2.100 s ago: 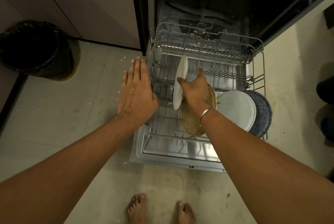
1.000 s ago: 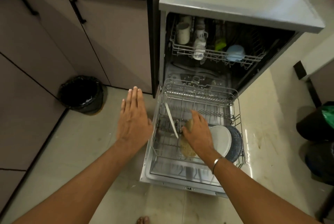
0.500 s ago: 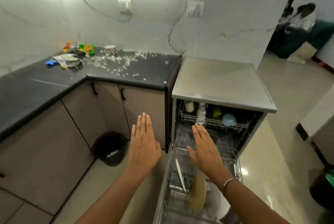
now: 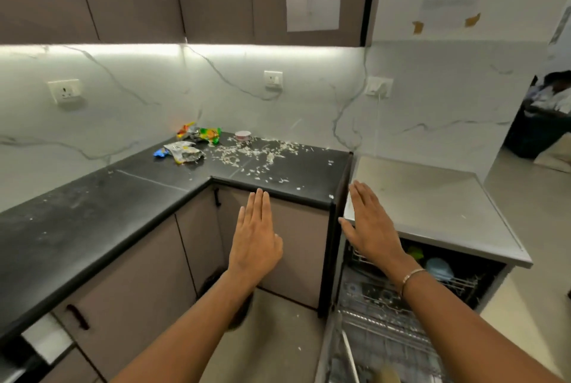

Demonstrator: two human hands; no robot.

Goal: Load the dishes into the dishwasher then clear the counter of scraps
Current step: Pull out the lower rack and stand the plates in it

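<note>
the left hand (image 4: pixel 255 239) and the right hand (image 4: pixel 369 228) are both flat with straight fingers and hold nothing, raised in front of the open grey dishwasher (image 4: pixel 432 212). a white plate (image 4: pixel 350 353) stands on edge in its pulled-out wire lower rack (image 4: pixel 386 328). small white scraps (image 4: pixel 256 153) lie scattered on the black stone worktop (image 4: pixel 123 197), near crumpled colourful wrappers (image 4: pixel 187 150).

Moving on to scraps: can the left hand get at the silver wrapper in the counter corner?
Probably, with a forward stretch: the left hand is open and empty, and nothing stands on the black counter between it and the silver wrapper.
</note>
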